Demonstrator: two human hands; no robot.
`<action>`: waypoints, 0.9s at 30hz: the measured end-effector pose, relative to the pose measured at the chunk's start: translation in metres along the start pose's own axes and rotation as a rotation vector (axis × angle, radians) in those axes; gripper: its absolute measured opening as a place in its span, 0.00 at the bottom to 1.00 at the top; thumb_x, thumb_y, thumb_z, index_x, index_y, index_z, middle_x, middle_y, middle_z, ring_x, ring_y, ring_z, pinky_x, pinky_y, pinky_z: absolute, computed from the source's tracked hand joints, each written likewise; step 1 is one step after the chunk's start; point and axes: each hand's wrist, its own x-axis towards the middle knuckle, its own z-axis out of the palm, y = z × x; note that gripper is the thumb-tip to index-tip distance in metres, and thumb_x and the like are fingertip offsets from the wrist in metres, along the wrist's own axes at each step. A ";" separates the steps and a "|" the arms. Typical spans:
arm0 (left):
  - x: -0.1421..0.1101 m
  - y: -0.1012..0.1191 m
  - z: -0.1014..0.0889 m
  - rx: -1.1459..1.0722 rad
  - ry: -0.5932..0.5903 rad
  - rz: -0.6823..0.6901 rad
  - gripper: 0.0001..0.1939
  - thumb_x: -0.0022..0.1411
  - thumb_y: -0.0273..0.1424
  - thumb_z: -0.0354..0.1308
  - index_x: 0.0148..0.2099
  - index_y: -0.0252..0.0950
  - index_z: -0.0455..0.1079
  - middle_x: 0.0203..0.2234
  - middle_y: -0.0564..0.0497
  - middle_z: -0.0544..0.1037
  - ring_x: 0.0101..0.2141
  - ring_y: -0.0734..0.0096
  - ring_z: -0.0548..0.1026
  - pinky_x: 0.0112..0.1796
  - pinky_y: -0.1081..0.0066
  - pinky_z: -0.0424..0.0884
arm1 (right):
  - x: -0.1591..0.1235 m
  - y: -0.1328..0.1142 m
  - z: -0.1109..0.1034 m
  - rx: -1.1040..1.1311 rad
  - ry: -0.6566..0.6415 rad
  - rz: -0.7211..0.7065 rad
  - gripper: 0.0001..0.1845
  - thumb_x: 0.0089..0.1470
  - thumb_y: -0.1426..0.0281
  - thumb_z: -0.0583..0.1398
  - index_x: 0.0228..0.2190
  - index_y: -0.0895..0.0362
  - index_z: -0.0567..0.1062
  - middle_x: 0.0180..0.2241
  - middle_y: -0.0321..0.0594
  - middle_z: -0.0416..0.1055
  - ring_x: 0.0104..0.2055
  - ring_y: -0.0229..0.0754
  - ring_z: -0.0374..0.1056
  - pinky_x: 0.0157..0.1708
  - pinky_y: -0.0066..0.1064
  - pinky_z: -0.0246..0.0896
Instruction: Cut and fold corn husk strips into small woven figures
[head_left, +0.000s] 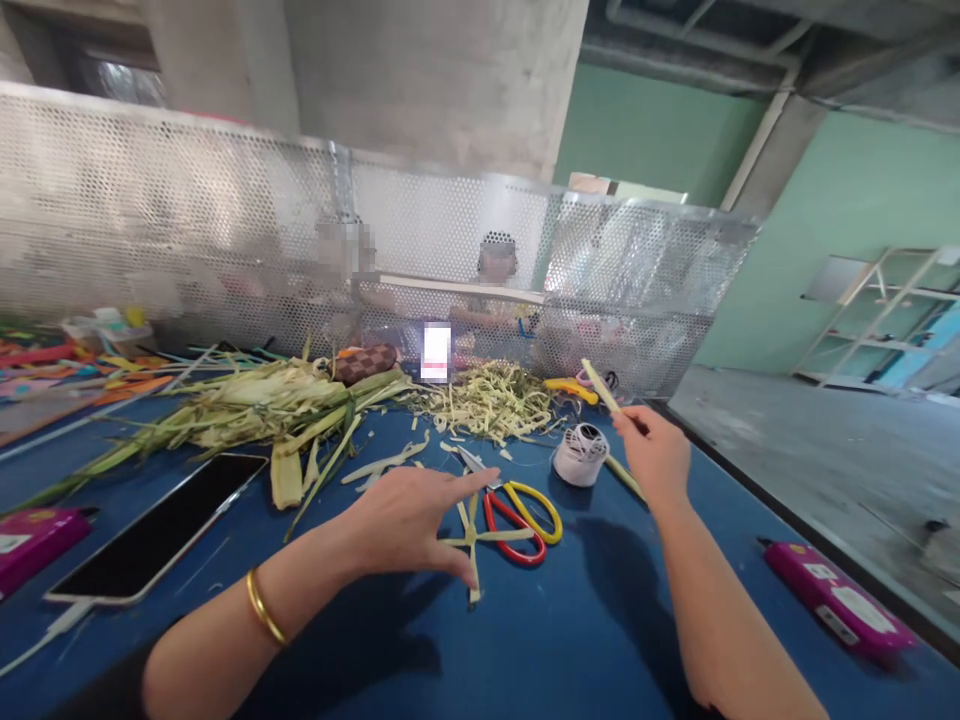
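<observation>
The left hand (416, 515) hovers low, thumb and forefinger spread wide and holding nothing; whether its fingertips touch anything below cannot be told. Under it lies a small cross of pale husk strips (472, 538) on the blue tabletop (540, 650), one arm of it reaching over the scissors (496, 487), which have one red and one yellow handle loop. The right hand (658, 450), raised to the right, pinches a pale green husk strip (600, 388) between thumb and fingers, its free end pointing up and away. Just left of this hand sits a squat white-wrapped spool (581, 455) with dark openings on top, and beside it a green stem (626, 480) slants along the table.

Beyond the scissors spreads a pile of shredded husk (499, 400); left of it is a heap of whole corn husks (255, 400) with a brown checkered pouch (365, 364) behind. A dark-screened smartphone (161, 530) lies on the left, its white cable plugged in. A perforated metal screen (450, 210) stands behind everything.
</observation>
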 end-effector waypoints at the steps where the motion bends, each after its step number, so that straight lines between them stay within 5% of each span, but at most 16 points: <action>1: 0.002 0.002 -0.007 -0.109 0.068 -0.045 0.43 0.47 0.50 0.64 0.64 0.45 0.58 0.40 0.47 0.79 0.38 0.59 0.76 0.37 0.70 0.66 | -0.002 -0.013 0.001 0.080 -0.048 -0.075 0.14 0.53 0.59 0.55 0.29 0.54 0.76 0.25 0.41 0.74 0.27 0.44 0.66 0.29 0.32 0.54; 5: 0.031 0.008 -0.031 -0.553 0.429 -0.219 0.27 0.51 0.45 0.62 0.51 0.37 0.71 0.38 0.45 0.80 0.36 0.64 0.77 0.38 0.71 0.69 | -0.004 -0.071 0.007 0.187 -0.197 -0.367 0.13 0.55 0.61 0.54 0.25 0.53 0.73 0.27 0.39 0.75 0.30 0.44 0.67 0.32 0.32 0.54; 9: 0.069 0.003 -0.040 -0.788 0.615 -0.226 0.15 0.50 0.40 0.63 0.35 0.33 0.73 0.30 0.45 0.80 0.31 0.68 0.76 0.31 0.73 0.68 | -0.003 -0.117 0.011 0.170 -0.218 -0.628 0.14 0.58 0.65 0.53 0.24 0.54 0.71 0.26 0.39 0.73 0.31 0.43 0.66 0.37 0.34 0.52; 13: 0.086 -0.011 -0.037 -0.992 0.736 -0.297 0.11 0.55 0.36 0.57 0.27 0.33 0.70 0.22 0.49 0.76 0.23 0.73 0.72 0.25 0.75 0.65 | 0.000 -0.133 0.021 0.226 -0.274 -0.588 0.14 0.57 0.65 0.53 0.22 0.55 0.69 0.24 0.38 0.70 0.29 0.41 0.63 0.36 0.34 0.51; 19: 0.090 -0.035 -0.031 -1.237 0.681 -0.293 0.09 0.53 0.34 0.58 0.27 0.33 0.69 0.19 0.52 0.73 0.22 0.77 0.69 0.25 0.76 0.62 | 0.006 -0.124 0.047 0.619 -0.749 -0.128 0.18 0.54 0.57 0.54 0.20 0.55 0.67 0.21 0.36 0.67 0.27 0.41 0.63 0.30 0.32 0.56; 24: 0.099 -0.035 -0.018 -1.253 0.580 -0.324 0.08 0.51 0.31 0.60 0.23 0.33 0.67 0.16 0.55 0.70 0.19 0.80 0.66 0.23 0.75 0.60 | 0.003 -0.121 0.058 0.551 -0.672 -0.097 0.15 0.46 0.56 0.60 0.30 0.56 0.73 0.28 0.40 0.72 0.31 0.42 0.65 0.33 0.34 0.59; 27: 0.098 -0.029 -0.015 -1.257 0.455 -0.301 0.07 0.49 0.30 0.60 0.24 0.33 0.68 0.16 0.55 0.70 0.19 0.80 0.66 0.23 0.75 0.59 | 0.003 -0.121 0.058 0.526 -0.682 -0.105 0.13 0.47 0.58 0.60 0.24 0.56 0.70 0.23 0.37 0.69 0.26 0.39 0.61 0.28 0.32 0.56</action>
